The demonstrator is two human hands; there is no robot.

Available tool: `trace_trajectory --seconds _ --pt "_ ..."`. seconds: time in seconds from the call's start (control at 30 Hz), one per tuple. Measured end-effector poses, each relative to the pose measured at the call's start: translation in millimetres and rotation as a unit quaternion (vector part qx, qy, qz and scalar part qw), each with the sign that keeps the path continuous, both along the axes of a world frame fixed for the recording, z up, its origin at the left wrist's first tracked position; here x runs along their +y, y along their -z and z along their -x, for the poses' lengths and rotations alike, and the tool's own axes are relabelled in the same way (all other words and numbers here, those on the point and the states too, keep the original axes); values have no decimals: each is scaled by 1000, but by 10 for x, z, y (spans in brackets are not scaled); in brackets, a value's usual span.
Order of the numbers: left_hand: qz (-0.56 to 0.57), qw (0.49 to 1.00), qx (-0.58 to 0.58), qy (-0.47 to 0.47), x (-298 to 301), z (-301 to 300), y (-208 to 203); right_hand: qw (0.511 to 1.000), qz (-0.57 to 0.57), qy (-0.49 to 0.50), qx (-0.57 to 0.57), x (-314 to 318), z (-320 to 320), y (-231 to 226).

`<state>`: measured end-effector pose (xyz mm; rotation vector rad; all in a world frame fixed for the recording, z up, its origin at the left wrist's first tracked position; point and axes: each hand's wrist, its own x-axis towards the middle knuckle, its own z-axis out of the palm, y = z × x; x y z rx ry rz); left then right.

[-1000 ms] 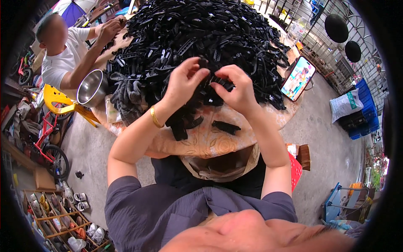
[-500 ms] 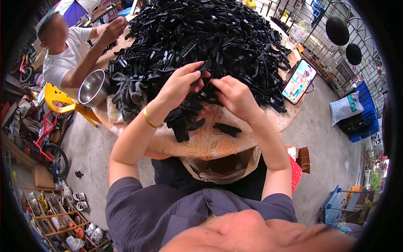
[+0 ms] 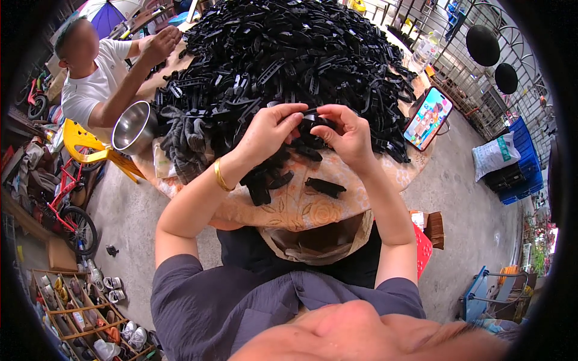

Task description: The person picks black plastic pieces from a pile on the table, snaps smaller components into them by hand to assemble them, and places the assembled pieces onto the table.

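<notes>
Both my hands meet over the near edge of a large heap of black plastic strap-like pieces [image 3: 289, 54]. Between them is a small black plastic piece [image 3: 310, 122], its exact kind hard to make out. My left hand [image 3: 272, 131] pinches its left end with thumb and forefinger. My right hand [image 3: 348, 136] curls thumb and fingers about the right end. Nearer to me, one loose black piece [image 3: 326, 187] lies on the patterned tablecloth [image 3: 304, 210], and a few more black pieces [image 3: 260, 191] lie below my left wrist.
Left of the heap are grey knitted gloves [image 3: 183, 135] and a steel bowl [image 3: 133, 127]. A lit phone [image 3: 428, 118] stands tilted at the right table edge. An open sack [image 3: 319, 246] hangs below the near edge. Across to the left, a person in white [image 3: 96, 78] reaches toward the heap.
My hands have come nearer to me and turned, with the left moving right. The black piece is now gripped from both ends. The other person's raised hand has shifted slightly.
</notes>
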<state>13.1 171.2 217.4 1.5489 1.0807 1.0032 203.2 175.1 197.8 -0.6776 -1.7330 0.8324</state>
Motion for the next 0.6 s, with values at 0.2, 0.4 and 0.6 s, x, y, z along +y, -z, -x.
trace_trajectory --seconds 0.2,0.4,0.6 --pt "-17 999 14 24 -61 -15 -12 999 20 25 -29 -5 20 -2" --pt "-153 985 82 -5 -38 -16 87 987 -112 79 -80 4 67 21" --pt "-116 992 59 -1 -44 1 26 986 -107 112 -65 -74 37 -21"
